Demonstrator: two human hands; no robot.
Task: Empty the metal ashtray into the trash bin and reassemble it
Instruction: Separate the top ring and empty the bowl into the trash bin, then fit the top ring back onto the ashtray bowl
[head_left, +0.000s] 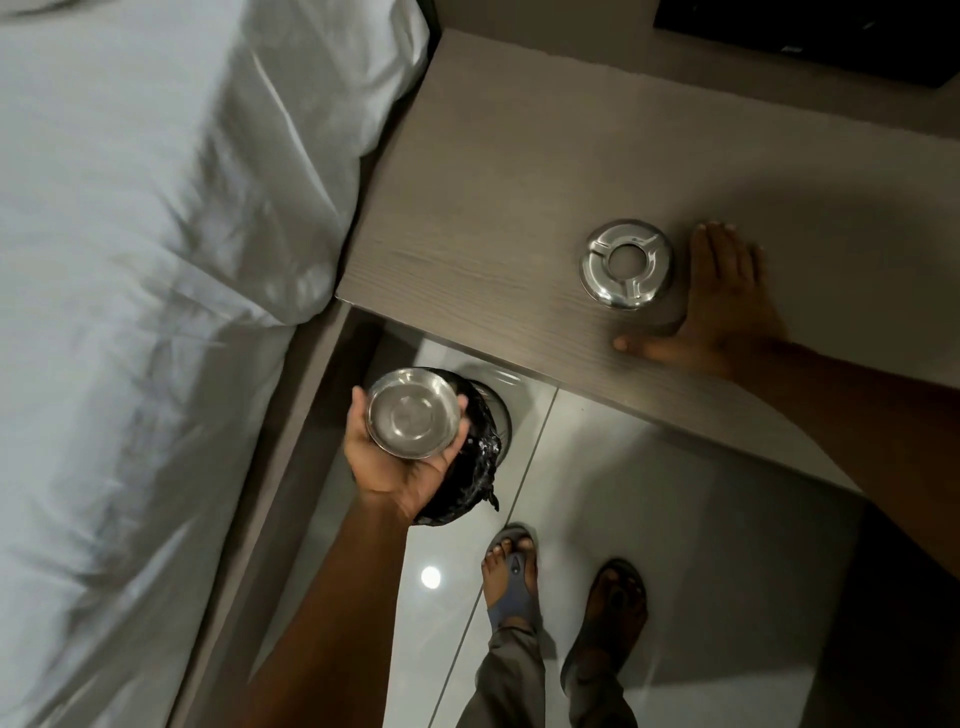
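My left hand grips the metal ashtray bowl, held upright above the trash bin, which is lined with a black bag and stands on the floor under the desk edge. The bowl's inside looks bare and shiny. The ashtray's ring-shaped metal lid lies on the wooden desk. My right hand rests flat on the desk just right of the lid, fingers spread, thumb below it, not touching it.
A bed with white sheets fills the left side, its frame close beside the bin. A dark flat object lies at the desk's far right corner. My sandalled feet stand on the glossy tiled floor.
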